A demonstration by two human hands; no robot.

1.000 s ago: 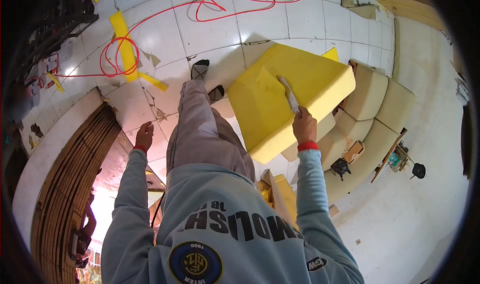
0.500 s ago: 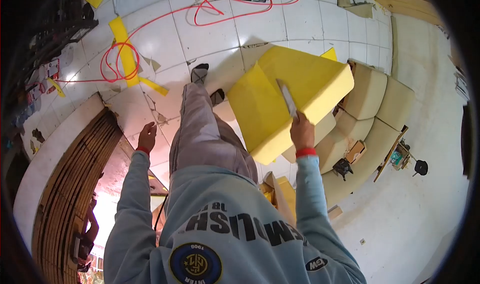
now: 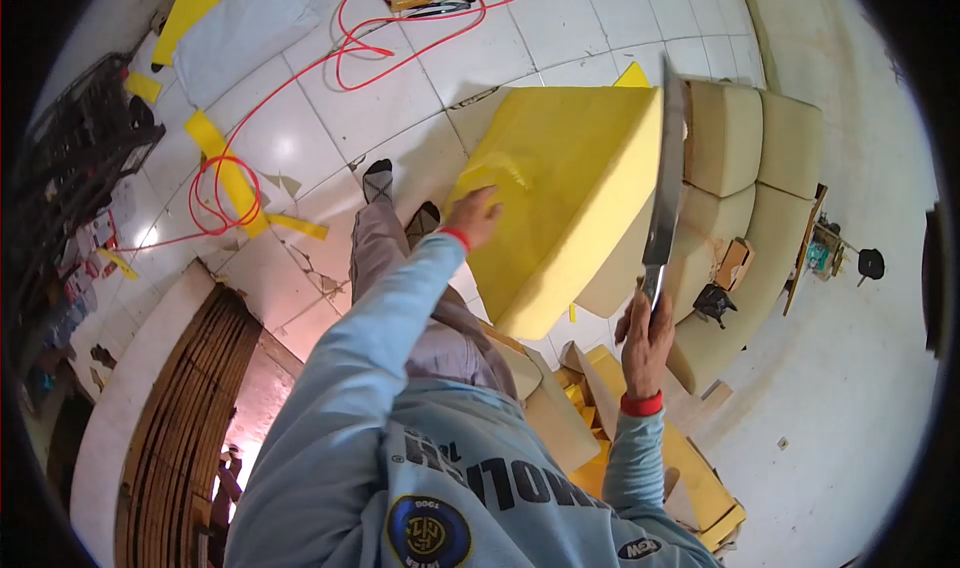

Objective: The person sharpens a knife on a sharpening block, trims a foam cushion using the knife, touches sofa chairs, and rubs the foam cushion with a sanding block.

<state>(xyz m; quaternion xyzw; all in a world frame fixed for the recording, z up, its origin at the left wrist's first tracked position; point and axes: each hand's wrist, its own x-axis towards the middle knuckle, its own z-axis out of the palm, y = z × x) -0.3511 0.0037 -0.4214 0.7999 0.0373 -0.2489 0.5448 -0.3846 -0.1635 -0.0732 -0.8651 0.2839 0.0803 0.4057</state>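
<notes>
My right hand [image 3: 646, 336] is closed round the handle of a long-bladed knife [image 3: 667, 198], whose blade points away from me, past the right side of a big yellow foam block [image 3: 570, 198]. Over the left part of that block is my left hand [image 3: 474, 216], fingers partly spread and holding nothing. Whether its fingertips touch the foam I cannot tell. A small pale mark or crease shows on the foam just beyond them.
A cream sofa [image 3: 790, 148] curves along the right wall, with a black bag [image 3: 714, 305] on it. A red hose [image 3: 290, 80] loops over the tiled floor, near yellow strips [image 3: 237, 181] and hand tools [image 3: 425, 0]. Cardboard and yellow scraps [image 3: 700, 478] lie beside me on the right.
My right hand has lifted the knife off the foam and swung it to the right, blade outward. My left hand has come from my side to over the foam. The view has shifted.
</notes>
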